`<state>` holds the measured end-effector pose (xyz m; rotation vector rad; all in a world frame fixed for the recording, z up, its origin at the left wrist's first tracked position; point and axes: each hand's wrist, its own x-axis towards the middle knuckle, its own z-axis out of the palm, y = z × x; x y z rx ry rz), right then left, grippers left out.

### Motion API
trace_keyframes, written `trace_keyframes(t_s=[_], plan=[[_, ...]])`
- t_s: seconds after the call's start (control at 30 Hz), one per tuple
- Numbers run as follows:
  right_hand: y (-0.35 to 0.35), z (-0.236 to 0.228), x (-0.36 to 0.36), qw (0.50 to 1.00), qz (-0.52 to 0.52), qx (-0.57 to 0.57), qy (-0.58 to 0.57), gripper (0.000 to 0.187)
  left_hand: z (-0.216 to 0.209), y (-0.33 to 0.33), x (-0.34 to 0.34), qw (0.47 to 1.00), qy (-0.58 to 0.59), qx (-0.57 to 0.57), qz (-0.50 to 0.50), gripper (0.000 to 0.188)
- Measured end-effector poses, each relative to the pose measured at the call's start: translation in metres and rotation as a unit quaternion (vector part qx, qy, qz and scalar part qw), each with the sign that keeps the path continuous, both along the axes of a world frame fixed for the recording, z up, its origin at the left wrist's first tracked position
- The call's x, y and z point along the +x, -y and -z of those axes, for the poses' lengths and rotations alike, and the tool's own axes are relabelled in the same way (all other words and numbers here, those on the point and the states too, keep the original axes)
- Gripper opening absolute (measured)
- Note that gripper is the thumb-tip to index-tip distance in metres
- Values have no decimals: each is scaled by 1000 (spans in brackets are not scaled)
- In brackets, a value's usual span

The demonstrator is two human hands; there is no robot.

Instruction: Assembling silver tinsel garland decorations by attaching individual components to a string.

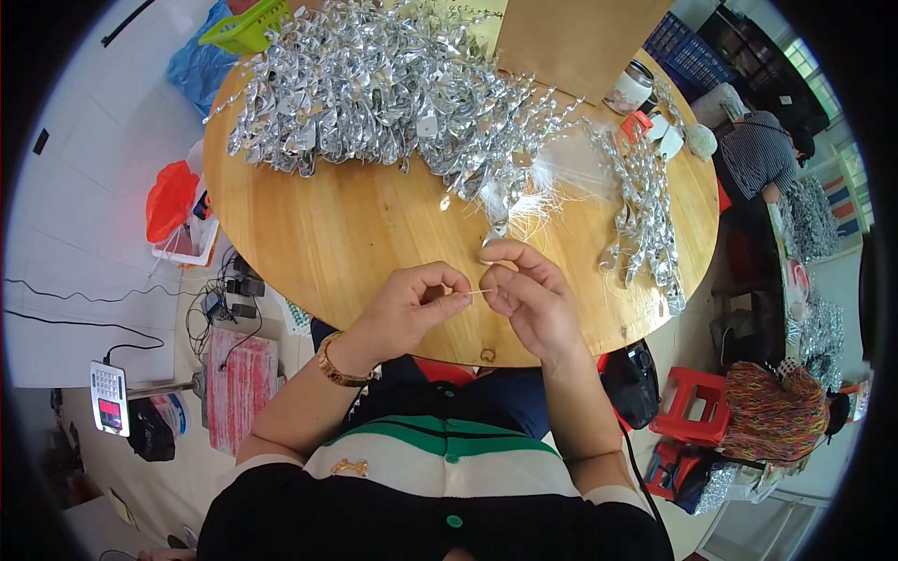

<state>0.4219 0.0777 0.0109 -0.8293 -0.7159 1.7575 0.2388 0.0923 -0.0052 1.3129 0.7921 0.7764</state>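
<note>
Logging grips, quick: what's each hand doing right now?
Left hand: closed, pinching a thin white strand.
Right hand: curled at the same strand; whether it grips cannot be told.

Open tabletop [346, 224] before silver pile [365, 93]

Both hands [407, 309] near each other, fingertips [460, 300] in a pinch, forearms [304, 400] inward.
</note>
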Motion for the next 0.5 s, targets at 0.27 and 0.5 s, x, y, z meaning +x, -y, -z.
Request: trace_keyframes(t_s=[0.27,0.5], plan=[[3,15,-5,933,-8,300,197,28,-4,-1,-1,967,148,-204,38,14],[2,8,-3,758,202,447,430,5,4,1,-1,963,173,-207,7,11]])
